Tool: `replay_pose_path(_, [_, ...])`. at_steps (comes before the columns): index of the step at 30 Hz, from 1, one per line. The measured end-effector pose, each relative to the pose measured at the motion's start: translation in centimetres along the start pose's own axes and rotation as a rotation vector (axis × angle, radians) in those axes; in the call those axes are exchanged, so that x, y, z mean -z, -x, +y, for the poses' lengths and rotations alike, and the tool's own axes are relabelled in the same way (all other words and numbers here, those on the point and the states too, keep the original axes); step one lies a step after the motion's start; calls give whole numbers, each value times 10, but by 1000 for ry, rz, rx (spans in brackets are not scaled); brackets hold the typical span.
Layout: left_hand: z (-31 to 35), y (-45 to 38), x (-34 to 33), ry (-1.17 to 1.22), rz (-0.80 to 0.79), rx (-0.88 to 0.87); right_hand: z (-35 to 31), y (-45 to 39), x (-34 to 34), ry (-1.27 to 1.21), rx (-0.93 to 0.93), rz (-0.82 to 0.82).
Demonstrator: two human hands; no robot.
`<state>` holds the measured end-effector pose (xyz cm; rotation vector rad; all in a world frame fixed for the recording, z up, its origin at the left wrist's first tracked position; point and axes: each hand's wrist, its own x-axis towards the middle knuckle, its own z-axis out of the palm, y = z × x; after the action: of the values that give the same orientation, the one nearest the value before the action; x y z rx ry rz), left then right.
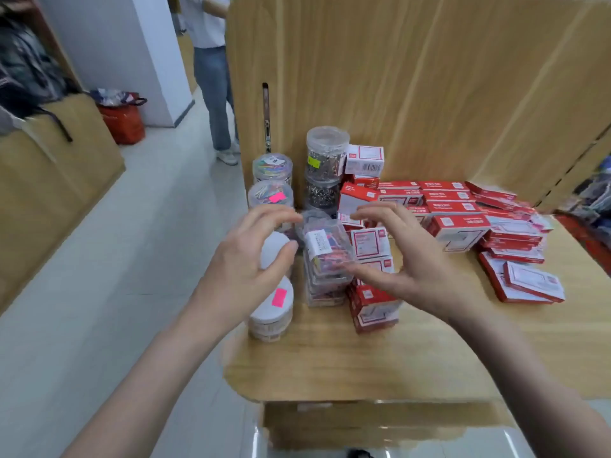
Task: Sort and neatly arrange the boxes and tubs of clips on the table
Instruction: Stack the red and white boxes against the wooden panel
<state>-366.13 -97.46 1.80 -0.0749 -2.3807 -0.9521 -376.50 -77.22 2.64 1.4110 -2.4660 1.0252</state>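
Note:
A stack of clear square boxes (pixel 325 259) filled with coloured clips stands on the wooden table (pixel 429 352). My left hand (pixel 244 259) hovers just left of the stack with curved fingers, holding nothing. My right hand (pixel 410 256) arches on the stack's right side, its thumb tip at the stack's edge. Two white-lidded round tubs (pixel 274 305) sit under my left hand. Behind stand clear tubs of coloured clips (pixel 272 166) and a tall tub of silver clips (pixel 327 150) on a tub of black clips (pixel 322 193). Small red-and-white boxes (pixel 375 309) sit beside the stack.
Rows of flat red-and-white boxes (pixel 443 196) and a loose pile (pixel 525 282) fill the table's right side. A wooden panel (pixel 396 77) walls the back. The table's left edge drops to the floor, where a person (pixel 211 77) stands near a red basket (pixel 124 122).

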Motion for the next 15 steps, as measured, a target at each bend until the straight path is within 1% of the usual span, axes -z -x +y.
replay_pose_path(2, [16,-5,-11,-76,65,17,17,-7,7,-20,94,-169])
replay_pose_path(4, [33,-7,-22,-136,142,63,33,-14,16,-46,183,-241])
replay_pose_path(5, [40,-7,-26,-159,174,97,39,-19,22,-74,208,-227])
replay_pose_path(8, [53,-6,-38,-243,228,193,51,-43,39,-114,234,-88])
replay_pose_path(11, [51,-11,-47,-372,164,265,49,-85,43,-72,236,37])
replay_pose_path(13, [49,-14,-52,-479,110,279,44,-112,37,8,216,59])
replay_pose_path(15, [49,-15,-56,-564,99,279,42,-132,27,197,176,57])
